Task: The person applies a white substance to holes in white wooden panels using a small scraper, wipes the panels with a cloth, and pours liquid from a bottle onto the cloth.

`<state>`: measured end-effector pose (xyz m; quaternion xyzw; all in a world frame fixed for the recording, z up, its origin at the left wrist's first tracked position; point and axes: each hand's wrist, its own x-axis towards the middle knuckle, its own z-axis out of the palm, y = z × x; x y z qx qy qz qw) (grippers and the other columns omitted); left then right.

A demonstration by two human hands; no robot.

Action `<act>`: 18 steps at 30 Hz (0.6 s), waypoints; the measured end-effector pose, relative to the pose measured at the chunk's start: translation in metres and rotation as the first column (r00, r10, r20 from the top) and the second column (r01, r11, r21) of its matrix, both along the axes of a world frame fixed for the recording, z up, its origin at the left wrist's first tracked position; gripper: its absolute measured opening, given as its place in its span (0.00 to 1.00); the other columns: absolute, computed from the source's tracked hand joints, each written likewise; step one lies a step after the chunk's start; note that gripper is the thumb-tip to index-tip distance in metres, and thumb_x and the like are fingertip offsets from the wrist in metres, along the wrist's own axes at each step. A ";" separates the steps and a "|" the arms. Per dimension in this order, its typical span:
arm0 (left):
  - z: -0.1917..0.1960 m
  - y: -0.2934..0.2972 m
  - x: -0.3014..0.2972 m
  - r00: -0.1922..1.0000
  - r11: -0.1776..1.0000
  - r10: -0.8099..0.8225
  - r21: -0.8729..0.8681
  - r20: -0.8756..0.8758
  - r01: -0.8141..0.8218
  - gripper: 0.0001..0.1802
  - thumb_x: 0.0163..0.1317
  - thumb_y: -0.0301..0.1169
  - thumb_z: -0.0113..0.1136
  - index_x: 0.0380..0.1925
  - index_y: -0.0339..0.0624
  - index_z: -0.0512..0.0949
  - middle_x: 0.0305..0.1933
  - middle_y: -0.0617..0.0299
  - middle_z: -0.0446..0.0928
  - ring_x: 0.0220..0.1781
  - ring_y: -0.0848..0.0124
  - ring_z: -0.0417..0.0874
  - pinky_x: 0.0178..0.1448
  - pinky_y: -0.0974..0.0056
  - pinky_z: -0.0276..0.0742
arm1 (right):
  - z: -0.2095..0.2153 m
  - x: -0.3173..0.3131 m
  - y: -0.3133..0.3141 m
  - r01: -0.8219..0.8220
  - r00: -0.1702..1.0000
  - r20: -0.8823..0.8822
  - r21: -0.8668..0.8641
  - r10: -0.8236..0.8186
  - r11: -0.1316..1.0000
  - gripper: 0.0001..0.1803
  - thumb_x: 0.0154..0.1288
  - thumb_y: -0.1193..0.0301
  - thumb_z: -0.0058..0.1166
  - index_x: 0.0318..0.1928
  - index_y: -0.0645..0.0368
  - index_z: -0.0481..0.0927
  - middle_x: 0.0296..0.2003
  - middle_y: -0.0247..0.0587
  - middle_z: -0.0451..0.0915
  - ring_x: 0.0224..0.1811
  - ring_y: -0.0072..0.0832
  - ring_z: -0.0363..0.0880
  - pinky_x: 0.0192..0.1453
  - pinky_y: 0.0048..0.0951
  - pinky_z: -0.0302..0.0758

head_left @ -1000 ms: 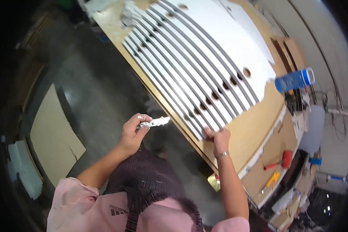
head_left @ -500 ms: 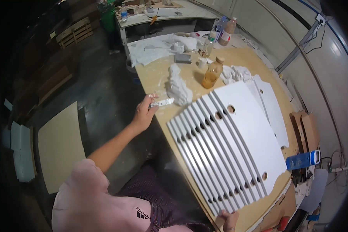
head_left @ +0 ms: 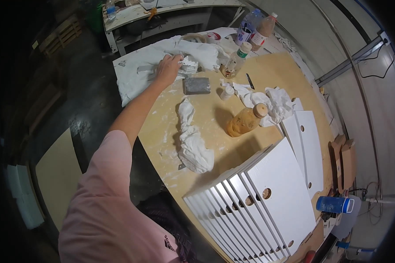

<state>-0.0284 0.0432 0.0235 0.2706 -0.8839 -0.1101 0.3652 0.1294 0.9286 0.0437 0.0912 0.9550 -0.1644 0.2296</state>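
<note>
Fingers of left hand (head_left: 167, 66) on white cloth (head_left: 136, 72) | plywood table (head_left: 272, 74) | dark floor (head_left: 52, 101)

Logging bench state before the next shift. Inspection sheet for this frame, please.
Surface: plywood bench, smeared with white residue.
Job's things: crumpled white cloths; fanned stack of white panels with holes.
Clutter: twisted rag, grey block, amber bottle, small bottles, blue bottle.
Hands: left hand on the cloths, whether it grips cannot be told; right hand not in view.
Cables: wires by the right wall.
Surroundings: dark floor, second bench behind.
</note>
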 end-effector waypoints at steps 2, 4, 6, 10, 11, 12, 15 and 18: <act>-0.008 -0.011 -0.015 0.999 1.000 -0.018 -0.024 0.029 0.019 0.14 0.56 0.28 0.62 0.44 0.47 0.77 0.45 0.60 0.80 0.50 0.56 0.76 0.53 0.52 0.72 | -0.026 0.003 0.033 0.140 0.990 0.027 -0.023 -0.139 0.990 0.14 0.54 0.68 0.64 0.30 0.70 0.83 0.23 0.45 0.80 0.26 0.32 0.76 0.32 0.37 0.74; -0.016 -0.020 -0.019 0.997 0.998 -0.026 -0.054 0.066 0.029 0.14 0.56 0.28 0.62 0.44 0.48 0.77 0.46 0.60 0.80 0.51 0.57 0.76 0.53 0.52 0.72 | -0.037 0.000 0.052 0.268 0.962 0.063 -0.046 -0.265 0.962 0.16 0.55 0.64 0.65 0.28 0.69 0.82 0.21 0.46 0.79 0.24 0.33 0.76 0.30 0.38 0.73; -0.022 -0.027 -0.021 0.997 0.992 -0.070 -0.104 0.038 0.073 0.14 0.56 0.26 0.62 0.43 0.48 0.77 0.46 0.60 0.78 0.52 0.57 0.75 0.53 0.54 0.71 | -0.035 -0.001 0.056 -0.167 0.986 0.023 0.139 0.166 0.976 0.21 0.54 0.58 0.66 0.26 0.69 0.81 0.20 0.48 0.78 0.22 0.34 0.74 0.27 0.40 0.71; -0.028 -0.031 -0.017 0.996 0.993 -0.071 -0.086 0.054 0.075 0.14 0.55 0.26 0.62 0.43 0.47 0.78 0.46 0.60 0.78 0.53 0.56 0.75 0.52 0.53 0.72 | -0.034 -0.005 0.056 0.040 0.997 0.066 0.130 -0.049 0.991 0.23 0.53 0.57 0.67 0.26 0.70 0.80 0.19 0.47 0.78 0.22 0.35 0.73 0.27 0.42 0.71; -0.028 -0.031 -0.016 0.999 0.994 -0.033 -0.103 0.036 0.037 0.14 0.57 0.27 0.61 0.45 0.47 0.78 0.46 0.60 0.78 0.52 0.57 0.76 0.52 0.54 0.72 | -0.034 -0.006 0.056 -0.018 0.998 0.070 0.191 0.005 0.981 0.23 0.54 0.58 0.67 0.26 0.70 0.80 0.19 0.47 0.78 0.22 0.36 0.73 0.28 0.42 0.71; -0.029 -0.030 -0.014 1.000 0.993 0.005 -0.120 0.017 -0.003 0.14 0.60 0.27 0.59 0.47 0.48 0.78 0.46 0.59 0.78 0.51 0.59 0.77 0.52 0.55 0.73 | -0.035 -0.008 0.055 -0.078 0.995 0.079 0.250 0.060 0.965 0.23 0.54 0.59 0.67 0.26 0.71 0.80 0.20 0.46 0.79 0.23 0.36 0.73 0.28 0.42 0.71; -0.024 -0.015 -0.009 0.966 0.954 -0.109 0.248 -0.234 0.167 0.14 0.66 0.29 0.54 0.51 0.42 0.77 0.45 0.58 0.80 0.49 0.63 0.80 0.54 0.59 0.75 | -0.042 -0.006 0.054 0.011 0.996 0.080 0.238 -0.031 0.971 0.22 0.55 0.60 0.68 0.27 0.71 0.79 0.20 0.46 0.78 0.24 0.35 0.73 0.30 0.42 0.71; 0.011 0.035 0.015 0.899 0.649 -0.251 0.626 -0.359 0.432 0.14 0.69 0.33 0.52 0.50 0.37 0.77 0.46 0.57 0.80 0.49 0.66 0.80 0.56 0.61 0.74 | -0.044 0.000 0.059 -0.003 0.998 0.066 0.229 -0.013 0.973 0.21 0.56 0.62 0.68 0.27 0.71 0.78 0.21 0.44 0.76 0.25 0.32 0.72 0.30 0.43 0.72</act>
